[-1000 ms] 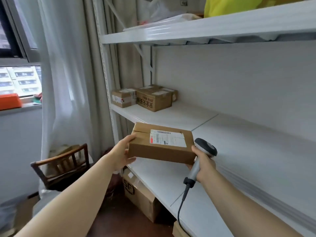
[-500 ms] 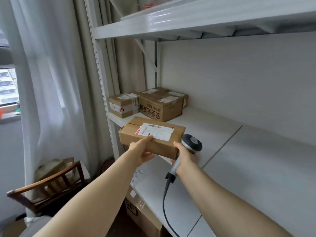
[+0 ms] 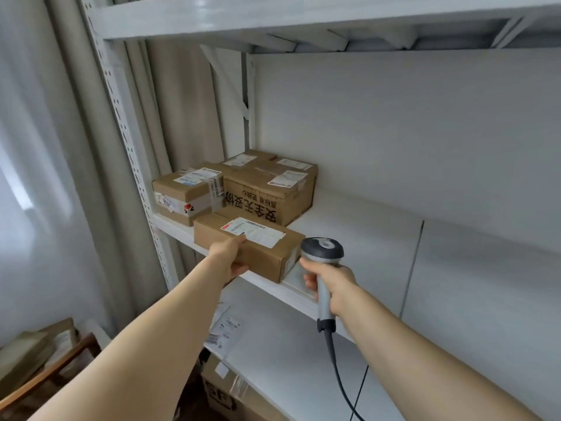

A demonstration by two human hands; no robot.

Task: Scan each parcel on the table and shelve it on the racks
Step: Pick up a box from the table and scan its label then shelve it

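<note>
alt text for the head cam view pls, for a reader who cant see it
The person's left hand grips a labelled cardboard parcel lying at the front edge of a white rack shelf, just in front of other boxes already there. The right hand holds a corded barcode scanner upright beside the parcel.

Left hand [image 3: 229, 256] holds a parcel [image 3: 258, 246] on the shelf [image 3: 364, 226]; right hand [image 3: 334, 284] grips a scanner [image 3: 323, 262].
</note>
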